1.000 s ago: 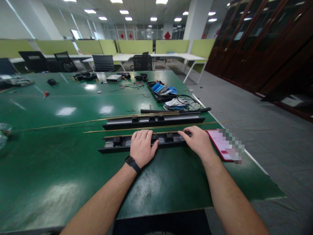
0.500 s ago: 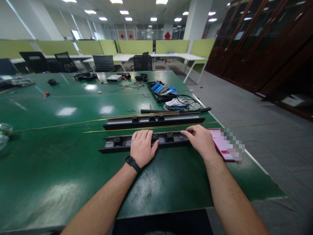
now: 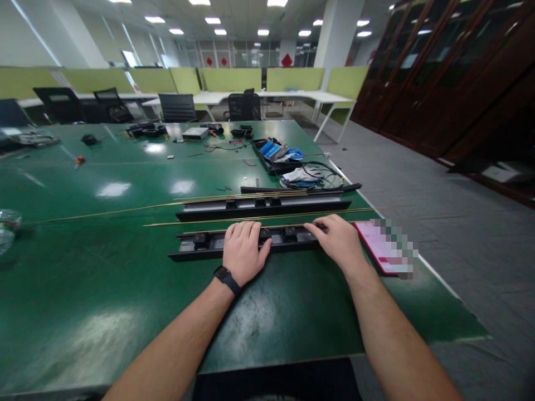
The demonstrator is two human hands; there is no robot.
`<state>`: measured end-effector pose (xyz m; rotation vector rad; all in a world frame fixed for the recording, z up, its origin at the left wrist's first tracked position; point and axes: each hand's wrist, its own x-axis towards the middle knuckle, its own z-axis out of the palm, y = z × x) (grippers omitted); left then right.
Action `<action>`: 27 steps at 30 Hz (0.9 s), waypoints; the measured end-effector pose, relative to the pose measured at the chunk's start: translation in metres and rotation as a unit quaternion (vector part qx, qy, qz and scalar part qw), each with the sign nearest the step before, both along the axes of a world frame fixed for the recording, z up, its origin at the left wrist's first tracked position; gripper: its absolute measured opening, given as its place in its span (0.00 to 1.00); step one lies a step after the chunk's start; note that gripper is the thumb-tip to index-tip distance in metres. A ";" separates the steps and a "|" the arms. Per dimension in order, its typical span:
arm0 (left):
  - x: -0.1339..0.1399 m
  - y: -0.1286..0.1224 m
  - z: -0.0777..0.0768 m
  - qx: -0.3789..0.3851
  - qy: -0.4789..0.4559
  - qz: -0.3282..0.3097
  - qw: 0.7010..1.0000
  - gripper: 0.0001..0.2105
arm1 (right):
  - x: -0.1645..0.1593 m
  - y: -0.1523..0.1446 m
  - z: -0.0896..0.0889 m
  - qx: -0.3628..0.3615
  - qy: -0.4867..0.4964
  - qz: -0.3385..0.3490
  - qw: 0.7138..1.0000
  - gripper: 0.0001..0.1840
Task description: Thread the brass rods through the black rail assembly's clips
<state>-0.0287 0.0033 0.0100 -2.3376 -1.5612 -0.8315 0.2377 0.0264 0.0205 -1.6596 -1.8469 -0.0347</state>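
Observation:
A black channel rail [image 3: 246, 249] with a grey inner face lies in front of me and carries several small black blocks [image 3: 201, 240]. Draped across its middle, my left hand [image 3: 244, 250] is closed on it, fingers over the far edge and thumb beside a block. A thin brass-coloured strip [image 3: 204, 231] runs along the rail's far edge. Toward the right end, my right hand [image 3: 336, 239] pinches the strip between thumb and fingers; the fingertips partly hide the hold. Behind lies a second black rail [image 3: 263, 210], with more long thin brass strips [image 3: 167, 224] between the two.
A phone with a red edge [image 3: 382, 250] lies right of my right hand. Farther back are a black tray with blue items [image 3: 273, 153], gloves [image 3: 301, 177] and black cables [image 3: 328, 172]. The green table's right edge [image 3: 443, 281] is close by.
My right hand has slid slightly left along the near rail. My left hand stays in place on the rail.

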 end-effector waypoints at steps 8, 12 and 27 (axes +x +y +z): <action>0.000 0.000 -0.001 0.001 -0.001 -0.001 1.000 0.17 | 0.002 0.000 0.000 -0.004 -0.005 -0.009 1.000 0.20; -0.002 0.000 -0.001 0.000 0.002 -0.003 1.000 0.18 | 0.012 0.004 0.000 -0.006 0.000 -0.025 1.000 0.20; 0.000 0.000 -0.001 0.007 0.004 0.002 1.000 0.18 | -0.002 -0.001 -0.001 -0.011 -0.002 -0.001 1.000 0.19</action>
